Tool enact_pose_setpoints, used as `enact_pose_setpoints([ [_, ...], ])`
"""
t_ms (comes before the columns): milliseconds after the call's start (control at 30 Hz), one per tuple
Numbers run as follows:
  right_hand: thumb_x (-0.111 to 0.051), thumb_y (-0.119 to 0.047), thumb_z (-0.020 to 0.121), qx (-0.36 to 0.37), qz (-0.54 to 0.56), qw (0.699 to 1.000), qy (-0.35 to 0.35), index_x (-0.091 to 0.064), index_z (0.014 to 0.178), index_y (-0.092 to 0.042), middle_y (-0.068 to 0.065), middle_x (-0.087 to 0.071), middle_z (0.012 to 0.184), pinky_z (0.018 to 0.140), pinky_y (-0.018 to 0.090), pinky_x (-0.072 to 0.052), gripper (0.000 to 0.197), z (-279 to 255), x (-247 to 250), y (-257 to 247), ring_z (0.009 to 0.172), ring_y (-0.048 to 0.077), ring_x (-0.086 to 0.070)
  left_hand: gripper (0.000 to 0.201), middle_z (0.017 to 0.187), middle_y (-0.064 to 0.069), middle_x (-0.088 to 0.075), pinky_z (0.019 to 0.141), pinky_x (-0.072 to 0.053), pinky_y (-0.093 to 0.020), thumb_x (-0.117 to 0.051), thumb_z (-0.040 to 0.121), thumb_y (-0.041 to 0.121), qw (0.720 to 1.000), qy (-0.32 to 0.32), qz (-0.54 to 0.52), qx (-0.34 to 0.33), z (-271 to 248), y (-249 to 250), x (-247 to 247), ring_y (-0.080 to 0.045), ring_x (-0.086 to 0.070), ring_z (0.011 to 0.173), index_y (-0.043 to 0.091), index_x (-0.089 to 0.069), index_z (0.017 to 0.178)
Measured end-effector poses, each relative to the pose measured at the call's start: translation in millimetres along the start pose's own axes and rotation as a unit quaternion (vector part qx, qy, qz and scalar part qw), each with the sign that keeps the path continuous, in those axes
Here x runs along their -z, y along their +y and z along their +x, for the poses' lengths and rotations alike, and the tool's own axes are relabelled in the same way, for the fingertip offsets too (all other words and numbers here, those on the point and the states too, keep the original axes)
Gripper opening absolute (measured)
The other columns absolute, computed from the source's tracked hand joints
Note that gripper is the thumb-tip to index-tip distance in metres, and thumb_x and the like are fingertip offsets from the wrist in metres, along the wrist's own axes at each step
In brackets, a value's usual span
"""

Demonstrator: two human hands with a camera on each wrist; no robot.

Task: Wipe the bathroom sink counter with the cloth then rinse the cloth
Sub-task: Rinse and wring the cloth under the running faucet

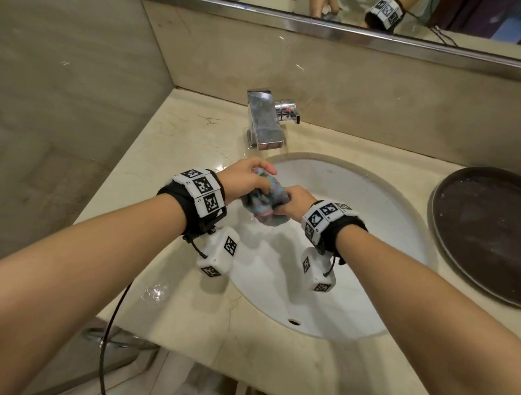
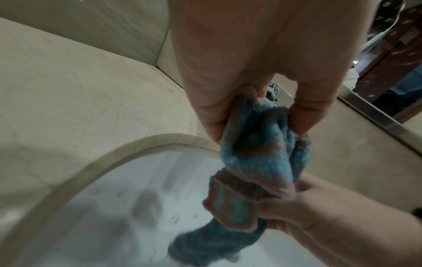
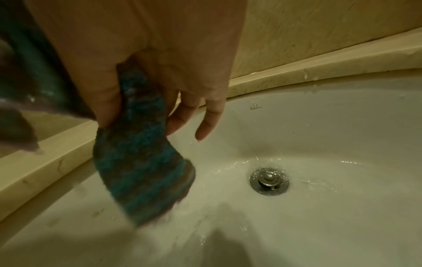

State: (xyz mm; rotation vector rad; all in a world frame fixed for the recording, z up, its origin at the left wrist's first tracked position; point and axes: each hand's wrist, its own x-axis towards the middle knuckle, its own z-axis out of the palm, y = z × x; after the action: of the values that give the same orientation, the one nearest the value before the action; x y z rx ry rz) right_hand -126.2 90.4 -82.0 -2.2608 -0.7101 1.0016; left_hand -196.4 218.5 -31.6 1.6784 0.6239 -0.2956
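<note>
A blue and pink striped cloth [image 1: 263,199] is bunched between both hands over the left part of the white sink basin [image 1: 375,211]. My left hand [image 1: 248,178] grips its upper end, the thumb and fingers curled round it [image 2: 258,137]. My right hand [image 1: 294,204] grips the lower end [image 2: 237,207]. In the right wrist view the cloth [image 3: 139,162] hangs from that hand [image 3: 146,112] above the wet basin, with the little finger held out straight. The chrome faucet [image 1: 263,120] stands just beyond the hands.
The beige marble counter [image 1: 177,136] surrounds the basin and has a wet patch [image 1: 157,293] at the front left. A dark round tray [image 1: 494,232] lies on the right. The drain plug [image 3: 269,180] shows water around it. A mirror edge [image 1: 326,26] runs above the backsplash.
</note>
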Motion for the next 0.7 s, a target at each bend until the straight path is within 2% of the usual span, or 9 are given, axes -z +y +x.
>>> enact_pose_setpoints([
  [100, -0.063, -0.005, 0.081, 0.002, 0.018, 1.0, 0.004, -0.065, 0.083, -0.011, 0.008, -0.057, 0.079, 0.067, 0.023, -0.038, 0.007, -5.2, 6.6, 1.1, 0.08, 0.018, -0.051, 0.028, 0.097, -0.006, -0.056, 0.08, -0.05, -0.03, -0.057, 0.08, -0.003, 0.998, 0.022, 0.06, -0.006, -4.2, -8.5, 2.8, -0.02, -0.054, 0.094, 0.018, -0.056, 0.098],
  [167, -0.061, -0.003, 0.081, 0.001, 0.049, 0.999, 0.011, -0.058, 0.071, -0.015, 0.006, -0.054, 0.07, 0.061, 0.024, -0.038, 0.016, -8.1, 13.9, 1.6, 0.075, 0.018, -0.049, 0.036, 0.096, -0.006, -0.056, 0.068, -0.047, -0.025, -0.059, 0.08, -0.002, 0.992, 0.025, 0.126, 0.003, -7.9, -16.0, 4.8, -0.02, -0.054, 0.089, 0.015, -0.055, 0.112],
  [233, -0.059, 0.001, 0.082, 0.001, 0.116, 0.993, 0.018, -0.059, 0.071, -0.015, 0.006, -0.054, 0.07, 0.065, 0.025, -0.042, 0.02, -14.2, 21.9, -4.3, 0.072, 0.018, -0.05, 0.043, 0.097, -0.009, -0.056, 0.061, -0.046, -0.027, -0.064, 0.079, 0.0, 0.99, -0.004, 0.142, 0.013, -10.7, -20.9, 3.2, -0.023, -0.054, 0.083, 0.012, -0.052, 0.118],
  [300, -0.054, 0.007, 0.083, 0.004, 0.205, 0.978, 0.023, -0.064, 0.088, -0.007, 0.01, -0.056, 0.078, 0.075, 0.032, -0.048, 0.018, -21.8, 28.4, -13.1, 0.078, 0.02, -0.053, 0.052, 0.1, -0.008, -0.056, 0.067, -0.048, -0.027, -0.07, 0.077, 0.002, 0.992, -0.019, 0.127, 0.0, -13.3, -21.4, -2.5, -0.021, -0.055, 0.085, 0.007, -0.048, 0.124],
  [367, -0.048, 0.011, 0.084, 0.009, 0.27, 0.963, 0.024, -0.061, 0.105, 0.0, 0.007, -0.057, 0.082, 0.074, 0.032, -0.052, 0.028, -29.0, 35.7, -22.1, 0.081, 0.018, -0.055, 0.058, 0.106, -0.008, -0.058, 0.085, -0.05, -0.033, -0.074, 0.074, 0.001, 0.993, -0.015, 0.108, -0.044, -17.8, -17.8, -10.8, -0.019, -0.055, 0.096, 0.005, -0.048, 0.125],
  [433, -0.043, 0.012, 0.085, 0.028, 0.315, 0.949, 0.011, -0.06, 0.103, 0.001, 0.007, -0.057, 0.08, 0.069, 0.029, -0.055, 0.026, -34.6, 42.8, -27.7, 0.078, 0.018, -0.058, 0.06, 0.11, -0.007, -0.061, 0.09, -0.05, -0.038, -0.074, 0.072, -0.004, 0.993, -0.036, 0.071, -0.092, -22.4, -12.2, -21.4, -0.016, -0.057, 0.099, 0.006, -0.048, 0.126],
  [533, -0.039, 0.012, 0.086, 0.028, 0.377, 0.926, -0.005, -0.057, 0.084, -0.004, 0.005, -0.061, 0.067, 0.074, 0.036, -0.055, 0.025, -40.6, 48.7, -29.4, 0.066, 0.015, -0.063, 0.05, 0.088, 0.013, -0.06, 0.061, -0.046, -0.015, -0.071, 0.075, -0.006, 0.986, -0.043, 0.065, -0.147, -23.8, -5.8, -33.1, 0.007, -0.058, 0.074, 0.022, -0.051, 0.111],
  [600, -0.038, 0.012, 0.087, 0.024, 0.431, 0.902, -0.018, -0.055, 0.087, -0.004, 0.007, -0.061, 0.065, 0.076, 0.037, -0.052, 0.023, -43.0, 48.5, -26.3, 0.065, 0.017, -0.063, 0.04, 0.076, 0.009, -0.056, 0.051, -0.038, -0.019, -0.069, 0.078, -0.003, 0.991, -0.042, 0.007, -0.124, -25.0, -2.3, -36.3, -0.001, -0.052, 0.061, 0.029, -0.053, 0.097],
  [700, -0.041, 0.008, 0.09, 0.007, 0.522, 0.853, -0.016, -0.056, 0.095, -0.007, 0.016, -0.059, 0.09, 0.066, 0.032, -0.056, 0.021, -48.0, 50.3, -21.0, 0.074, 0.025, -0.064, 0.026, 0.07, -0.005, -0.053, 0.048, -0.033, -0.02, -0.064, 0.082, -0.002, 0.993, -0.051, -0.093, -0.057, -23.2, -2.0, -37.4, -0.015, -0.048, 0.058, 0.023, -0.057, 0.086],
])
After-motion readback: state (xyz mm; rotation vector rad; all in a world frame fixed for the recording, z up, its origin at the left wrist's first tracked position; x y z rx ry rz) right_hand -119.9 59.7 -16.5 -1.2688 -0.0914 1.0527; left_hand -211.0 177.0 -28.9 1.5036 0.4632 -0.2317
